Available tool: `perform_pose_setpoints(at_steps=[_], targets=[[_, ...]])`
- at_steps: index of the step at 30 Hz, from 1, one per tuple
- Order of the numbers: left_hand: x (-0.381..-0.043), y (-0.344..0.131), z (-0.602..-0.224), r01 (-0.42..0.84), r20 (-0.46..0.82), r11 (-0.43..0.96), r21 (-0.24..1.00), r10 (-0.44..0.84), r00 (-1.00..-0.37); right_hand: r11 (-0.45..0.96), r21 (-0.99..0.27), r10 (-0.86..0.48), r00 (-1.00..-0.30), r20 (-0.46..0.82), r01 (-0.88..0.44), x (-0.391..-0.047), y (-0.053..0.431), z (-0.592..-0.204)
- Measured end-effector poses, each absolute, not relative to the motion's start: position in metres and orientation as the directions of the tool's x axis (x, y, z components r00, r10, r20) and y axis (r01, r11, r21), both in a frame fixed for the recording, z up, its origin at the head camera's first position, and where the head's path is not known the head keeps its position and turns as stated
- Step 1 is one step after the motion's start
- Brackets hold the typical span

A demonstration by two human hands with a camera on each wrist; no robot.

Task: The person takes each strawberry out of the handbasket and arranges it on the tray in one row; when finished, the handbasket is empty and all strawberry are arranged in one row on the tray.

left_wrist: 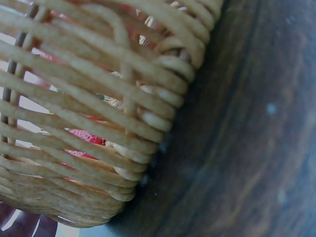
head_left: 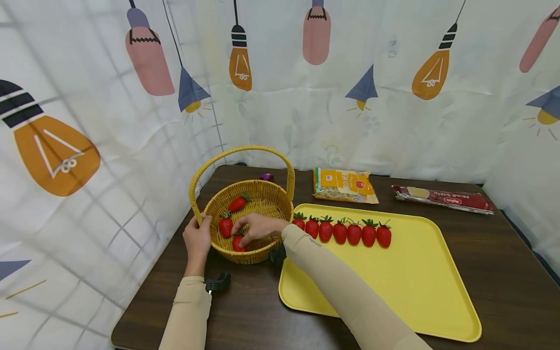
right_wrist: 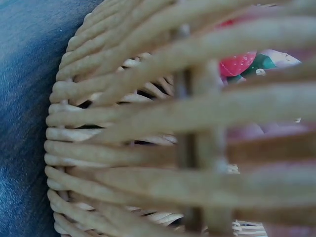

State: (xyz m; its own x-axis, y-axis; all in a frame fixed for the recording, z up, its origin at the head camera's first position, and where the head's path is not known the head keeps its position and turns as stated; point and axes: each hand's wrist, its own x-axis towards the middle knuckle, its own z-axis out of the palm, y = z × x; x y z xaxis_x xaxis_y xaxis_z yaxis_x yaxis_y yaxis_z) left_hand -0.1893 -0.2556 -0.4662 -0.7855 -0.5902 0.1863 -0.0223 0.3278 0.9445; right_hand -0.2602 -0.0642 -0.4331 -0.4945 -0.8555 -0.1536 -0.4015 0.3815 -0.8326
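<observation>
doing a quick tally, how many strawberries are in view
10 strawberries: seven in a row on the yellow tray, three inside the basket, one of these at the right hand. That hand or its sleeve may hide others.

Rough, woven wicker-like basket (head_left: 268,195), smooth plastic-looking tray (head_left: 407,272), wood-grained table (head_left: 253,311) and creased, matt cloth backdrop (head_left: 280,114)

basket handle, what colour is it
Yellow; the basket handle shows best in the head view.
</observation>
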Motion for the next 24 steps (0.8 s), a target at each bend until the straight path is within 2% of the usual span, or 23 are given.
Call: perform_pose_setpoints(at_steps=[15, 20, 24], targets=[[-0.19, -0.257, -0.467, -0.015, 0.206, 0.354, 0.935, -0.578, -0.79, 0.322, -0.871, -0.889, -0.435, -0.143, -0.371, -0.258, -0.065, -0.434], [-0.189, -0.257, -0.469, -0.017, 0.199, 0.351, 0.936, -0.569, -0.798, 0.285, -0.867, -0.872, -0.485, -0.058, -0.409, -0.249, -0.061, -0.428], [-0.19, -0.259, -0.468, -0.019, 0.192, 0.34, 0.94, -0.575, -0.796, 0.238, -0.901, -0.836, -0.548, -0.001, -0.362, -0.242, -0.052, -0.417]])
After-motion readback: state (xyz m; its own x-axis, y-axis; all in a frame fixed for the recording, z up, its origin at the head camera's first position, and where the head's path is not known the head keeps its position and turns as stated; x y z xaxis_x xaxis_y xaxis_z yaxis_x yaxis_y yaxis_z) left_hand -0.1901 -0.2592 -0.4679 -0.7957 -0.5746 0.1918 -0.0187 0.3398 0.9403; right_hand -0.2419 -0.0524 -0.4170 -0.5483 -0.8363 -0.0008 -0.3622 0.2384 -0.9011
